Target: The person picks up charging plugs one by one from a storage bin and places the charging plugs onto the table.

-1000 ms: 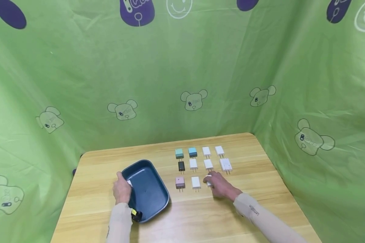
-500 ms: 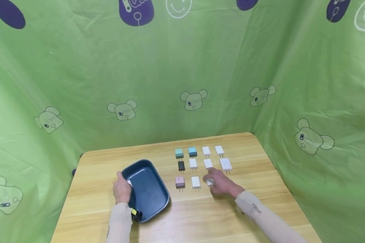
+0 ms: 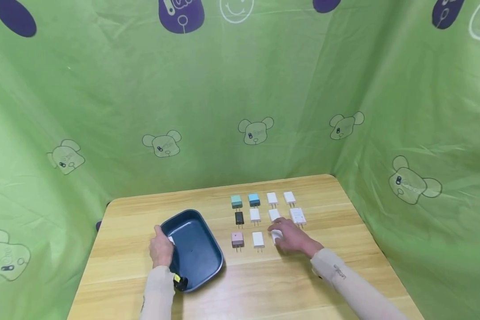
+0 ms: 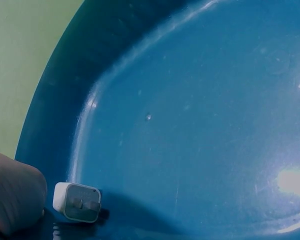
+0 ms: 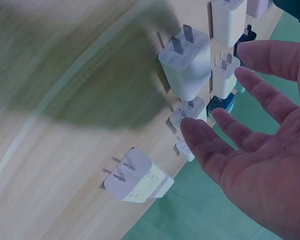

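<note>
My left hand (image 3: 161, 249) grips the left rim of a dark blue basin (image 3: 214, 242). Just inside that wall, close to the hand, is a white charger plug (image 4: 80, 202) with its prong end showing. Over the table, my right hand (image 3: 292, 236) reaches around a white charger plug (image 3: 277, 236) at the right end of the front row. In the right wrist view its fingers are spread, with a gap visible between them and that charger plug (image 5: 186, 67). A white charger plug (image 3: 258, 240) and a pink one (image 3: 237, 239) lie to its left.
Behind the front row lie two more rows of charger plugs: a black one (image 3: 239, 218), a green one (image 3: 236, 201), a blue one (image 3: 254, 199) and several white ones. Green curtains (image 3: 208, 164) surround the wooden table (image 3: 264, 284) at the back and sides.
The right hand has shifted slightly right and its fingers have loosened, so more of the white charger plug shows. The left hand and the basin stay put.
</note>
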A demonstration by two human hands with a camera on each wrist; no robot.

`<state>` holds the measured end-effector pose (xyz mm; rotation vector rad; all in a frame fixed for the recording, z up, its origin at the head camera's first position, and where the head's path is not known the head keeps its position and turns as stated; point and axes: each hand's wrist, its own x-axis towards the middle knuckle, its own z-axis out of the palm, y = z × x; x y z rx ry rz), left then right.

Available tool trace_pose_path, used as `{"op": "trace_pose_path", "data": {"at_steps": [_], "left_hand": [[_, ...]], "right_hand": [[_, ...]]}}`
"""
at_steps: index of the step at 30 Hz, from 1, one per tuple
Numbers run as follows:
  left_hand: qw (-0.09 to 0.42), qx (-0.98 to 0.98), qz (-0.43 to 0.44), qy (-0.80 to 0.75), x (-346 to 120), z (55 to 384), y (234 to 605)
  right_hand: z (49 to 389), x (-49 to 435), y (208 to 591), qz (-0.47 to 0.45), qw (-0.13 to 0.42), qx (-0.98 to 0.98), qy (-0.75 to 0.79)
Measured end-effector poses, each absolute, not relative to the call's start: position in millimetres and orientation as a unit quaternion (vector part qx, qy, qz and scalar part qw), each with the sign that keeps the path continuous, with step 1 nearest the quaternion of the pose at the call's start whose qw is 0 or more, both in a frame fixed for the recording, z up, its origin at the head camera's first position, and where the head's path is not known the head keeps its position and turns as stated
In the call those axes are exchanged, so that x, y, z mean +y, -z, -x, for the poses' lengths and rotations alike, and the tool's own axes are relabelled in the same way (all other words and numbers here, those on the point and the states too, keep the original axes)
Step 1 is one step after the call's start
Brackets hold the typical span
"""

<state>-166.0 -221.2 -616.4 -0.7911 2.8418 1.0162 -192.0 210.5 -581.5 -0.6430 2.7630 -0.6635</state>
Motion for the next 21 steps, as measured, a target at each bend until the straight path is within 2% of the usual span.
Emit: {"op": "trace_pose_path", "data": {"at_steps": [4,11,21], "left_hand": [[0.014,0.909,0.257,-0.328,-221.1,166.6,616.4],[0.015,0.909,0.252,-0.33,-220.7,167.0,615.8],[0.014,0.911,0.252,-0.327,-220.9,165.3,612.6]], "right_hand": [[197.6,208.9,574.6,0.215,0.103,0.944,0.23],[209.0,204.1,559.5,0.23,0.046,0.942,0.241],[218.0,176.4,543.3,0.206,0.07,0.938,0.269]]}}
